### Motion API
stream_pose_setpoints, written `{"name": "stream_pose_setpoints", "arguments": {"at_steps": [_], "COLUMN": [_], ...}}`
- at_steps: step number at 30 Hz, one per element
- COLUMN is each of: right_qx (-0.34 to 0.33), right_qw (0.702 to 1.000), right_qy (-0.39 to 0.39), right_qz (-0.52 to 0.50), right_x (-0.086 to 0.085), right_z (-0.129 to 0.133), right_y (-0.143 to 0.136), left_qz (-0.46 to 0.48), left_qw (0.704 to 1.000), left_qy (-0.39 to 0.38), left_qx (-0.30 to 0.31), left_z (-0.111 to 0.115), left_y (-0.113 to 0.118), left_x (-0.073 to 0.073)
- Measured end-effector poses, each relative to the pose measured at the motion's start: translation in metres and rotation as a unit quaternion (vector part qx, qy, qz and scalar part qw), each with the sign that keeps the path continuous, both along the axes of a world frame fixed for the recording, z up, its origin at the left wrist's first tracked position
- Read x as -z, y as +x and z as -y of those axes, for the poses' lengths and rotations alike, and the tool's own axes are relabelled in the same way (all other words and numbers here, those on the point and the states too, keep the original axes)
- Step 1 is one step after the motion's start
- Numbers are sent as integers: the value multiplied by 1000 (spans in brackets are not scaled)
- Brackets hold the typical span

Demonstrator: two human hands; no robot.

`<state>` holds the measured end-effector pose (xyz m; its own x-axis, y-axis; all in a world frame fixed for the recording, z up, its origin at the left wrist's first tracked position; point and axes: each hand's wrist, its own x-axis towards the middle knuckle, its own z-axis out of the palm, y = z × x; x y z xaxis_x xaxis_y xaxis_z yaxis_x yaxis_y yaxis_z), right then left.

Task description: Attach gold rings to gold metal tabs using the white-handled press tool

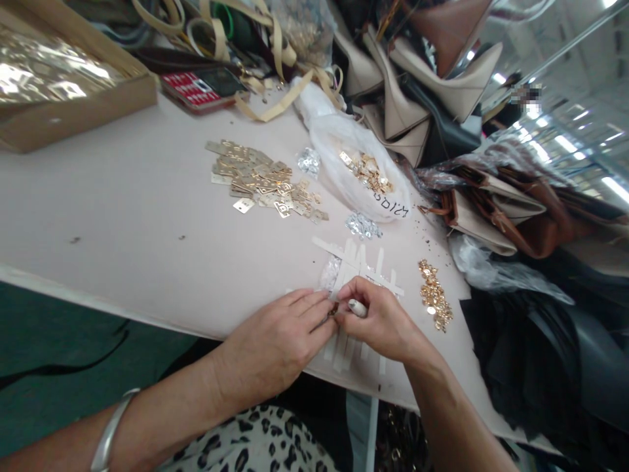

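Observation:
My left hand (280, 337) lies low over the table edge, its fingers pressed together at a small gold-coloured metal piece (334, 311), mostly hidden between the two hands. My right hand (376, 318) is closed against the left fingertips, holding a white rod-like tool (358, 307) whose rounded end points up at me. Its working end is hidden. Beneath and beyond both hands lie crossed strips of whitish tape (351, 262). A clear plastic packet (330, 272) touches the strips. Farther off is a small heap of silver pieces (362, 225).
Flat gold metal plates (260, 174) are piled on the table (137, 216). A white plastic bag (334, 134) holds gold parts. Small gold fittings (435, 295) lie at right. A cardboard box (93, 108), a red-cased phone (201, 88) and stacked handbags (511, 210) surround the work area.

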<state>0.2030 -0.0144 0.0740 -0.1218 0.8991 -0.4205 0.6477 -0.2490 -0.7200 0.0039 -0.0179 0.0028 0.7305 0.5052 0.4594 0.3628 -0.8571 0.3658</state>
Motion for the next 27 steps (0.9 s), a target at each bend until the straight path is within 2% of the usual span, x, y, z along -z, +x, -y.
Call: {"name": "stream_pose_setpoints", "arguments": {"at_steps": [6, 11, 15, 20, 27], "right_qx": [-23, -33, 32, 70, -30], "right_qw": [997, 999, 998, 988, 985], "right_qy": [39, 22, 32, 74, 102], "right_qz": [63, 37, 34, 115, 134], "right_x": [6, 7, 0, -6, 1], "right_z": [-3, -5, -6, -1, 14], "right_y": [3, 7, 18, 31, 17], "left_qz": [-8, 2, 6, 27, 21], "left_qw": [1000, 1000, 1000, 999, 999], "left_qy": [-7, 6, 16, 25, 29], "left_qx": [1, -6, -5, -13, -14], "left_z": [0, -1, -1, -1, 1], "left_y": [0, 1, 1, 1, 0], "left_x": [1, 1, 0, -1, 2]}}
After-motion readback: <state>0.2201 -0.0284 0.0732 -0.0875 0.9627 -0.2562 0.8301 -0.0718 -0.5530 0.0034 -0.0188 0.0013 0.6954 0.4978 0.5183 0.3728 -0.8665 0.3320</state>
